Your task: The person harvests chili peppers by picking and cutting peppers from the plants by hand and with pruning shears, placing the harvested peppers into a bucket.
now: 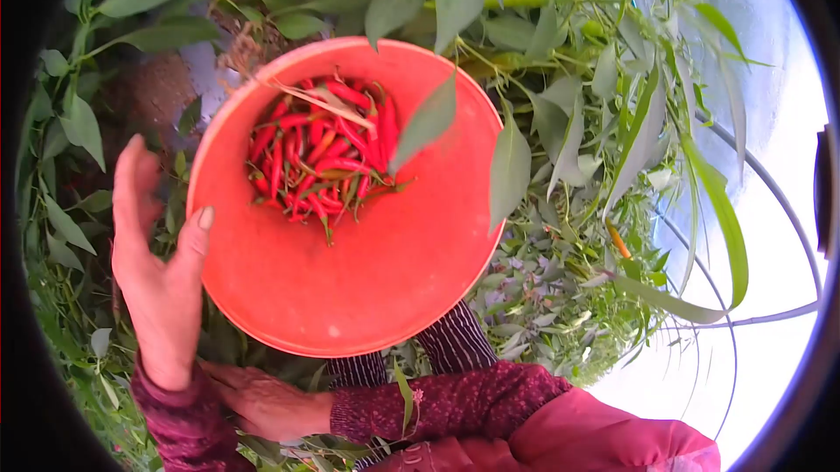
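My left hand (162, 266) is raised at the left, fingers apart and nothing in it; its thumb is near the rim of an orange-red bucket (350, 284). Its fingertips are blurred. Red chili peppers (337, 153) with green stems lie in the bucket, with dry stalks on top. Below the bucket, my right hand (280, 406) stretches toward my left wrist, which partly hides its fingers. They look extended, with no held object visible. What supports the bucket is hidden.
Leafy pepper plants (560, 122) surround the bucket, and some leaves overhang its rim. Striped trousers (455, 336) show below the bucket, near maroon sleeves (464, 398). Curved dark poles (770, 179) and bright sheeting are at the right.
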A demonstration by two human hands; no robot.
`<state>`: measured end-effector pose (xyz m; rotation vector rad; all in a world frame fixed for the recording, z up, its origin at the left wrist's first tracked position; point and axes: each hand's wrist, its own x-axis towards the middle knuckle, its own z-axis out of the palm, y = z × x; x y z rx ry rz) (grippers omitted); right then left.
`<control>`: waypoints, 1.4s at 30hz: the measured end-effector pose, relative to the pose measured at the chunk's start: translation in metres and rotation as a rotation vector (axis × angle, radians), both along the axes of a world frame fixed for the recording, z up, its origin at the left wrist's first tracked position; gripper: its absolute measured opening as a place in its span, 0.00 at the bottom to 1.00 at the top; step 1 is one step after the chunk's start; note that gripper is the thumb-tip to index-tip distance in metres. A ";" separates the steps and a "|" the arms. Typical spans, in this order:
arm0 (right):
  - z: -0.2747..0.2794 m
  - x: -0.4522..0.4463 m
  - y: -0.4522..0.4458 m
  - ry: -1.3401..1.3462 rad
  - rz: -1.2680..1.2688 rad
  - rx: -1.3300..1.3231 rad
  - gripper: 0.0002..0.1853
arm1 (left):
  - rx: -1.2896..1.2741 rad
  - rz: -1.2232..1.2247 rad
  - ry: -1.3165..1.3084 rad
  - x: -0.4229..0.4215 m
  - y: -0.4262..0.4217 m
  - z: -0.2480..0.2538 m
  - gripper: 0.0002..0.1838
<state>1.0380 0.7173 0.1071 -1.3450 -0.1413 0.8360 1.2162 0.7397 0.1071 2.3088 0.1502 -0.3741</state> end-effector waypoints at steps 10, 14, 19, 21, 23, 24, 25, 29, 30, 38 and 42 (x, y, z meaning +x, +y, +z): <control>-0.010 -0.013 -0.083 0.030 0.207 0.040 0.33 | -0.677 0.252 0.438 -0.046 0.045 -0.042 0.35; -0.005 -0.009 -0.168 0.550 0.387 0.129 0.26 | -0.726 0.397 0.501 -0.050 0.098 -0.035 0.27; -0.024 -0.027 -0.224 0.567 0.304 -0.072 0.21 | -0.732 0.548 0.393 -0.068 0.165 -0.048 0.25; -0.030 -0.024 -0.226 0.526 0.320 -0.151 0.21 | -0.697 0.573 0.321 -0.087 0.188 -0.057 0.27; -0.025 -0.021 -0.218 0.509 0.199 -0.200 0.21 | -0.734 0.665 0.275 -0.098 0.222 -0.058 0.28; -0.012 -0.001 -0.225 0.503 0.179 -0.175 0.21 | -0.743 0.724 0.265 -0.068 0.219 -0.042 0.29; -0.011 0.002 -0.223 0.538 0.134 -0.147 0.21 | -0.719 0.720 0.192 -0.068 0.204 -0.038 0.29; -0.002 0.018 -0.204 0.563 0.108 -0.126 0.21 | -0.771 0.859 0.120 -0.077 0.208 -0.048 0.28; 0.003 0.014 -0.202 0.584 0.065 -0.089 0.21 | -0.775 0.876 0.138 -0.078 0.211 -0.051 0.28; 0.004 0.033 -0.200 0.669 0.021 -0.282 0.19 | -0.685 1.007 0.064 -0.084 0.214 -0.070 0.27; 0.008 0.051 -0.184 0.674 -0.177 -0.398 0.16 | -0.542 0.995 0.164 -0.083 0.216 -0.077 0.26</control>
